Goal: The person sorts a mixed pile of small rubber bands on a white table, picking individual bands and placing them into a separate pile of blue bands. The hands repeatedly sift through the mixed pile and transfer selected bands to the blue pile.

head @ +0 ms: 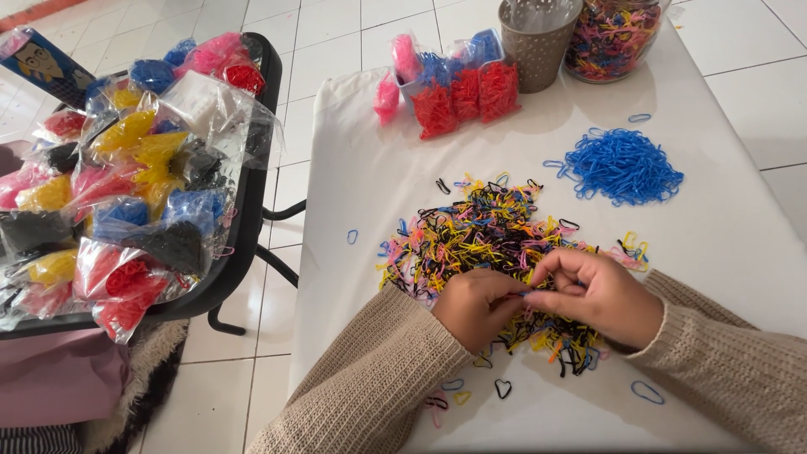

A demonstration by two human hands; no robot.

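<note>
white bench (723,244) spread with a mixed pile of small elastic bands (479,235), hands working its near edge. clear bags (126,202) of sorted bands heaped on a black tray (252,210), partly cut off. glass jar (612,38) of mixed bands and perforated cup (538,42), tops cropped. left hand (475,307) and right hand (597,294) each with grip pinched on a blue band (521,294), barely visible.

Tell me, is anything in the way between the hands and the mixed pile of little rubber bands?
Nothing visible. The left hand and right hand rest right on the mixed pile, fingertips together. What they pinch is too small to tell.
</note>
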